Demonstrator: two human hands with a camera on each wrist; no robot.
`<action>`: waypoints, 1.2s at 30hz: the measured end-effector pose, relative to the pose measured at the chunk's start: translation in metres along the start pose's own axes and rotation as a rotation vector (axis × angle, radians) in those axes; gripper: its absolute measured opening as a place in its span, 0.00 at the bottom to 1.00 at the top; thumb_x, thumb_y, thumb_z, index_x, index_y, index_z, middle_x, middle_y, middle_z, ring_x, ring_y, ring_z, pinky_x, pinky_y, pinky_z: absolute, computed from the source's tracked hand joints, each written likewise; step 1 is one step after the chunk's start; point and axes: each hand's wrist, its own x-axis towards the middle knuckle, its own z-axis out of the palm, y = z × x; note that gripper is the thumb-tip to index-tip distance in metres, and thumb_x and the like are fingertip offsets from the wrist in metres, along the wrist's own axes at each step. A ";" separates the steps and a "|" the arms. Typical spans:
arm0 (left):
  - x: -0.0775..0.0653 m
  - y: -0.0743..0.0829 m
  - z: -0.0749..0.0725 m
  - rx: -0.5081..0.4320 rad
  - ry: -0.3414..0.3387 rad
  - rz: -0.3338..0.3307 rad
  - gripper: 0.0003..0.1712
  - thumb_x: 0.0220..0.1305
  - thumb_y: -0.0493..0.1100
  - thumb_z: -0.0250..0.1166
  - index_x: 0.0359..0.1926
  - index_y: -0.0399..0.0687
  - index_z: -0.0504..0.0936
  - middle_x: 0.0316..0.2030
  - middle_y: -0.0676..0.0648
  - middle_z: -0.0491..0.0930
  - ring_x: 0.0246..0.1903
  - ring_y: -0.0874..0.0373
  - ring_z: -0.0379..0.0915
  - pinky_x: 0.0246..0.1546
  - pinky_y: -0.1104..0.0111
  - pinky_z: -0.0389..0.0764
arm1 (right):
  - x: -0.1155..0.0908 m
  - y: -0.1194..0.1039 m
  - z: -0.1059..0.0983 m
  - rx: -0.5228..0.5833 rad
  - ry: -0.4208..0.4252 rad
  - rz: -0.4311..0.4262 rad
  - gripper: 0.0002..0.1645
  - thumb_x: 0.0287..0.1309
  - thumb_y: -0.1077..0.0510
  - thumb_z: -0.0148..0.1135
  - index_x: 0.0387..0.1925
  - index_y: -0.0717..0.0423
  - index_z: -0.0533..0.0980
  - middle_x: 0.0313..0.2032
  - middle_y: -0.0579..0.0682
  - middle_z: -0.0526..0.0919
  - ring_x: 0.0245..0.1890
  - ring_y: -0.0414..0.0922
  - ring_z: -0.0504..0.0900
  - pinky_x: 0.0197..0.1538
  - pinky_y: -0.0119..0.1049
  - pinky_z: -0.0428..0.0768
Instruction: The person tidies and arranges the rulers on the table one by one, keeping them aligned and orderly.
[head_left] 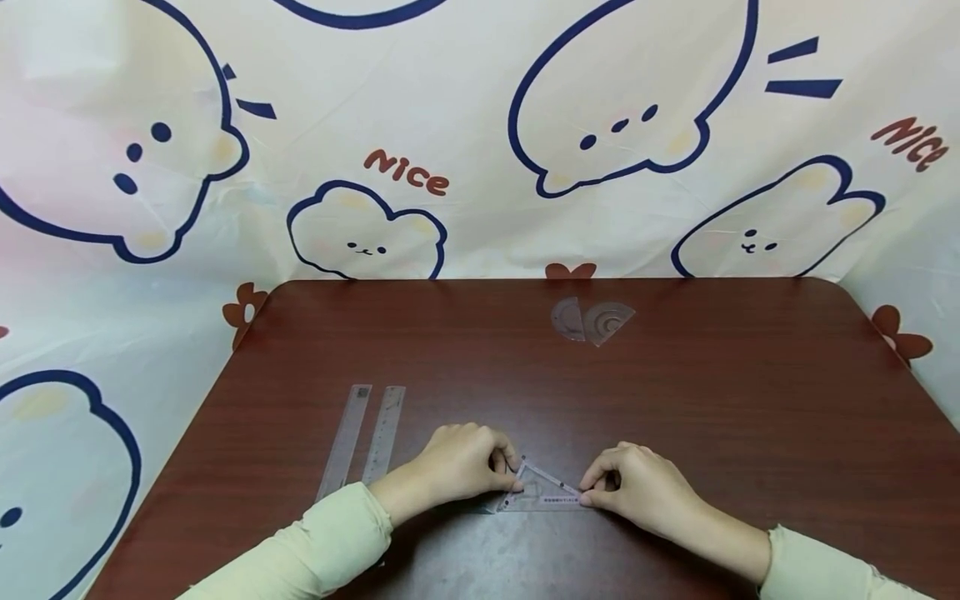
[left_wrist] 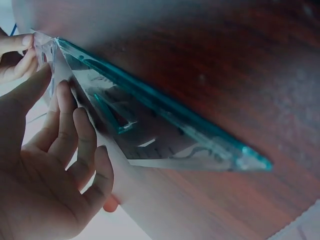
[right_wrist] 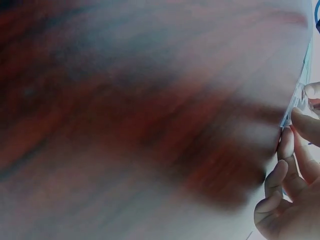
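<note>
A clear plastic set square (head_left: 551,497) is held low over the brown table between both hands. My left hand (head_left: 468,461) pinches its left side between thumb and forefinger. At its pointed right corner, the thumb and fingertips of my right hand (head_left: 645,487) grip it. In the left wrist view a second clear set square (left_wrist: 165,132) lies on the table beside the left fingers, its edge tinted teal. The right wrist view catches a thin edge of the held set square (right_wrist: 299,95) at the right hand's fingertips.
Two clear straight rulers, one at the left (head_left: 345,442) and one nearer the left hand (head_left: 384,433), lie side by side, partly behind the left arm. Toward the back of the table (head_left: 465,333) are two clear protractors, a left one (head_left: 567,321) and a right one (head_left: 609,320). A cartoon-print cloth (head_left: 480,225) hangs behind.
</note>
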 end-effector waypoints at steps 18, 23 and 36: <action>-0.002 0.001 -0.002 0.115 0.033 0.019 0.12 0.51 0.60 0.76 0.28 0.63 0.85 0.20 0.69 0.72 0.21 0.73 0.67 0.33 0.64 0.73 | 0.001 -0.006 0.001 -0.061 0.002 0.007 0.11 0.44 0.50 0.79 0.23 0.31 0.82 0.23 0.26 0.71 0.24 0.27 0.68 0.28 0.31 0.69; 0.001 0.003 -0.002 0.139 0.033 0.023 0.11 0.52 0.59 0.76 0.28 0.64 0.84 0.20 0.69 0.72 0.22 0.73 0.67 0.32 0.65 0.73 | 0.000 -0.005 -0.002 -0.074 0.008 0.008 0.11 0.44 0.50 0.79 0.23 0.30 0.82 0.23 0.26 0.71 0.24 0.26 0.68 0.27 0.32 0.69; 0.004 0.004 0.001 0.031 0.115 0.026 0.05 0.60 0.52 0.72 0.30 0.63 0.84 0.22 0.69 0.73 0.21 0.74 0.67 0.28 0.68 0.72 | 0.007 -0.005 -0.013 -0.022 0.011 -0.027 0.11 0.48 0.55 0.77 0.26 0.34 0.83 0.23 0.26 0.74 0.22 0.27 0.69 0.26 0.30 0.70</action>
